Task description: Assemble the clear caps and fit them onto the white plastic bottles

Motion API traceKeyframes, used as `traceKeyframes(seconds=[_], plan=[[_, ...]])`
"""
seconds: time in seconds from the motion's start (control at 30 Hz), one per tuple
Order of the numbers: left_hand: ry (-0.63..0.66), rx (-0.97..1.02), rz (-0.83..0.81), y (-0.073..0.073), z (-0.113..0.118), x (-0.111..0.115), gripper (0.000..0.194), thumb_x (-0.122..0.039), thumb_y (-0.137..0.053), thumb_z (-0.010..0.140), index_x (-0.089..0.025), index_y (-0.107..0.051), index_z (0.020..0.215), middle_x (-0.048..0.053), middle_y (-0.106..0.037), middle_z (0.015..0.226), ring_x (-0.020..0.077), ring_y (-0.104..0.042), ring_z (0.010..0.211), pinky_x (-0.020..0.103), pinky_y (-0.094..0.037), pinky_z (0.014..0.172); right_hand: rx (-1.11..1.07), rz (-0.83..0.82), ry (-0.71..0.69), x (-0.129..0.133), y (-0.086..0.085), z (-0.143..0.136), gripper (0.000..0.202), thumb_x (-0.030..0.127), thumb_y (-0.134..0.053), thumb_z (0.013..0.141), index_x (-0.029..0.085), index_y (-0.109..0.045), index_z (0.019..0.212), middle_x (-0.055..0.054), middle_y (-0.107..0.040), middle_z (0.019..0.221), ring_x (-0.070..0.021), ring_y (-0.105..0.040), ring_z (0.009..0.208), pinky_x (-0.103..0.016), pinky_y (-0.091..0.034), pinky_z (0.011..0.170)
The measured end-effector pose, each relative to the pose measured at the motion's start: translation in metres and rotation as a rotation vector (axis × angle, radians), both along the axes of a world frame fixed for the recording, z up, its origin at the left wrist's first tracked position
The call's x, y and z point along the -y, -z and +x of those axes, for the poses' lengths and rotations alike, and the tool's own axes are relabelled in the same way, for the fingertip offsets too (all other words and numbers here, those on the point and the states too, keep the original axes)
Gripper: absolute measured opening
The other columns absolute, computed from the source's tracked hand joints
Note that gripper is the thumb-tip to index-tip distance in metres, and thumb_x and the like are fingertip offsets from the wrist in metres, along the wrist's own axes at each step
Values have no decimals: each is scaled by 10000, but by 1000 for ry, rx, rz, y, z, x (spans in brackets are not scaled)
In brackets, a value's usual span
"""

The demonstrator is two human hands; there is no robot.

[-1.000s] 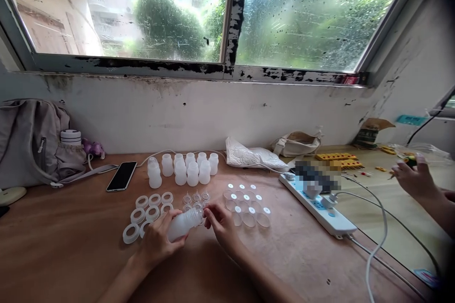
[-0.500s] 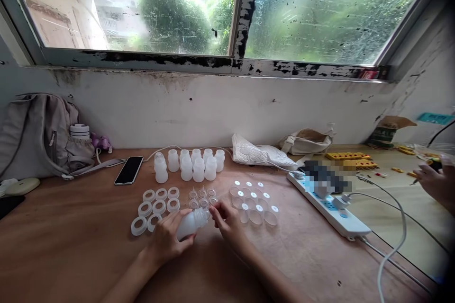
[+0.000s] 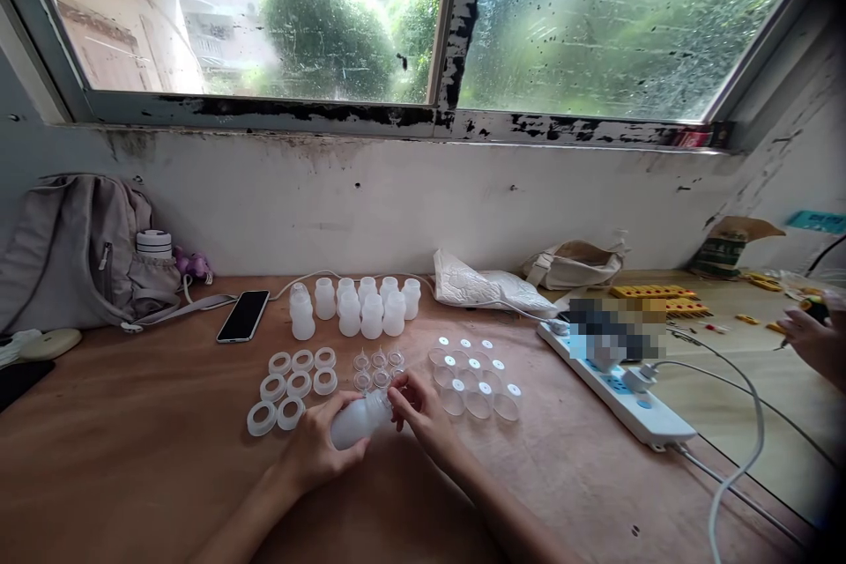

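Tilted in my left hand (image 3: pixel 321 441) is a translucent white feeding bottle (image 3: pixel 357 423), its neck pointing right. The fingers of my right hand (image 3: pixel 419 410) are pinched together at the bottle's mouth; whatever is between them is hidden. Just behind the bottle stand several clear silicone teats (image 3: pixel 379 361) in rows. White screw rings (image 3: pixel 299 383) lie to the left, near my left wrist. To the right of my right hand are clear domed caps (image 3: pixel 478 405), several with white round dots on or beside them. A group of white bottles (image 3: pixel 371 317) stands upright farther back.
A phone (image 3: pixel 243 317) lies at the back left beside a grey backpack (image 3: pixel 79 256). White wrapping (image 3: pixel 469 282) lies by the wall. On the right are a power strip (image 3: pixel 614 388) with cables and yellow parts (image 3: pixel 661 300). Another person's hand (image 3: pixel 816 337) is at the far right.
My right fingers have come closer against the bottle's mouth, and the bottle has shifted slightly right. The whole view has moved a little. My left hand keeps its hold.
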State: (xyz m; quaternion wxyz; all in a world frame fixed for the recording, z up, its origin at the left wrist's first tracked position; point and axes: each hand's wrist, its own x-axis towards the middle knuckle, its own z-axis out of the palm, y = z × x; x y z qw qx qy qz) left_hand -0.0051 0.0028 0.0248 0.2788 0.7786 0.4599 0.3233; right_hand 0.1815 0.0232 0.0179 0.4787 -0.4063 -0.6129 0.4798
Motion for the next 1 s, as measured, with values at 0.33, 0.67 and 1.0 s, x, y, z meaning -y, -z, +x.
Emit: traceKeyframes(seconds=[0.33, 0.67, 1.0], plan=[[104, 464, -469, -1, 3, -5, 335, -367, -595, 647, -132, -557, 884, 24, -593, 761, 170, -545, 718, 229, -406, 598, -221, -96, -21, 0, -10, 3, 217, 375, -603, 703, 168, -600, 766, -18, -585, 717, -139, -549, 657, -273, -484, 593], [179, 707, -926, -2, 5, -2, 342, -392, -486, 721, -118, -530, 920, 60, -601, 763, 121, -552, 499, 208, -406, 410, -310, -166, -79, 0, -11, 5, 157, 313, -611, 708, 178, -622, 788, -25, -617, 772, -127, -550, 691, -248, -442, 630], [272, 893, -1257, 5, 10, -3, 512, -527, -366, 758, -71, -522, 930, 90, -637, 689, 129, -561, 427, 210, -415, 380, -500, -285, -254, 1, -16, 7, 182, 289, -616, 701, 180, -605, 847, -79, -614, 942, -180, -554, 832, -315, -424, 736]])
